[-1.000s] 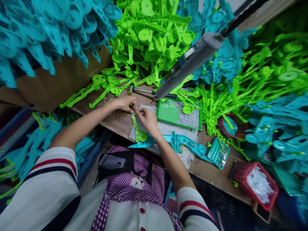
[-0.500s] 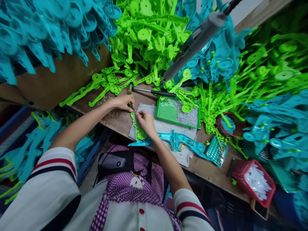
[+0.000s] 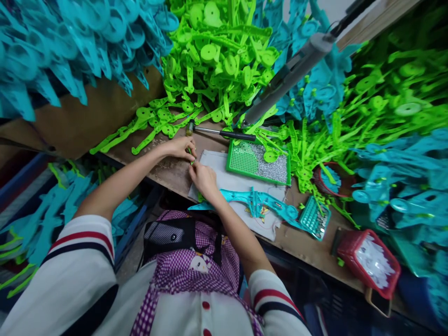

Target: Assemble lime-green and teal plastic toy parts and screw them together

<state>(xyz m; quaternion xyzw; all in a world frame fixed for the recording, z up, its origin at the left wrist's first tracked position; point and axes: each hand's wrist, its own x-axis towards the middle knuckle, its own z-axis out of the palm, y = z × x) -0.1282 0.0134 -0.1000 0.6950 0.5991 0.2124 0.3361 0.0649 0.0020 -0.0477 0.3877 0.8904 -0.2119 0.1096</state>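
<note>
Pinching a green plastic piece [image 3: 200,196] over the bench [image 3: 168,175] with the fingers of the left hand [image 3: 182,148]; hard to tell for the right hand [image 3: 205,179]. Probably light, stiff, smooth; best held by the thin end.

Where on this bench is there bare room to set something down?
Bare bench shows between the white cloth and red basket, with a small patch between hammer and cloth. The cloth is bare between green tray and turquoise piece. Crowded: the back, under heaped green parts, and where left hand and right hand meet.
</note>
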